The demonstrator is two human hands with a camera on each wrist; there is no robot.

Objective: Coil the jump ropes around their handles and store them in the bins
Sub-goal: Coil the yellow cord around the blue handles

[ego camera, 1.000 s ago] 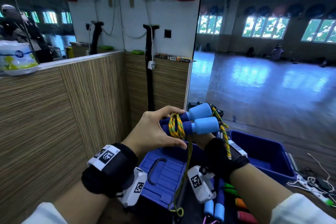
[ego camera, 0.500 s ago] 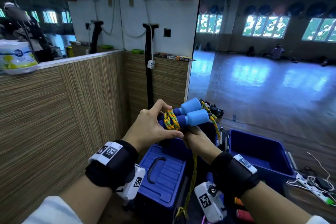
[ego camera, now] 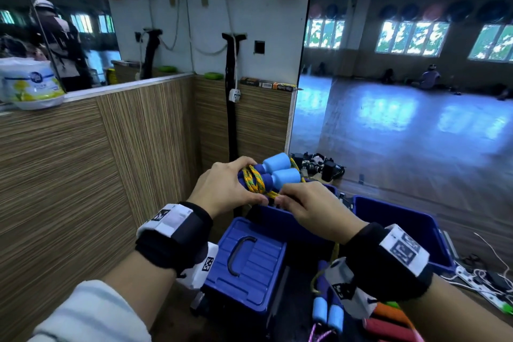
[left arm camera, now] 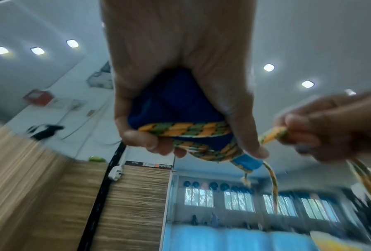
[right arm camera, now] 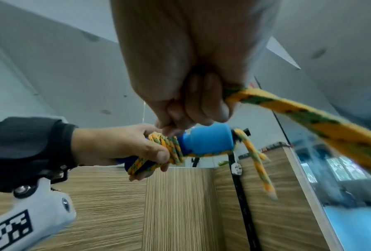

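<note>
My left hand [ego camera: 222, 189] grips two blue jump rope handles [ego camera: 277, 172] held side by side, their light blue foam ends pointing right. A yellow-green braided rope [ego camera: 254, 182] is wound a few turns round their dark blue shafts. In the left wrist view the left hand [left arm camera: 180, 108] curls over the handles [left arm camera: 175, 101] and the rope [left arm camera: 186, 130]. My right hand [ego camera: 305, 205] pinches the loose rope just below the handles; in the right wrist view the right hand [right arm camera: 193, 105] closes on the rope [right arm camera: 298, 115], which trails away right. Both hands hover above an open blue bin [ego camera: 402, 219].
A blue bin lid with a black handle [ego camera: 247, 255] lies below my left wrist. More ropes with blue, orange and red handles [ego camera: 388, 316] lie at the bottom right. A wood-panelled wall [ego camera: 83, 175] stands close on the left, a mirror [ego camera: 402, 91] ahead right. A power strip [ego camera: 485, 286] lies at the far right.
My right hand came up from under the handles and now pinches the rope beside my left thumb. The hanging rope is drawn shorter. The left hand keeps its hold on the handles.
</note>
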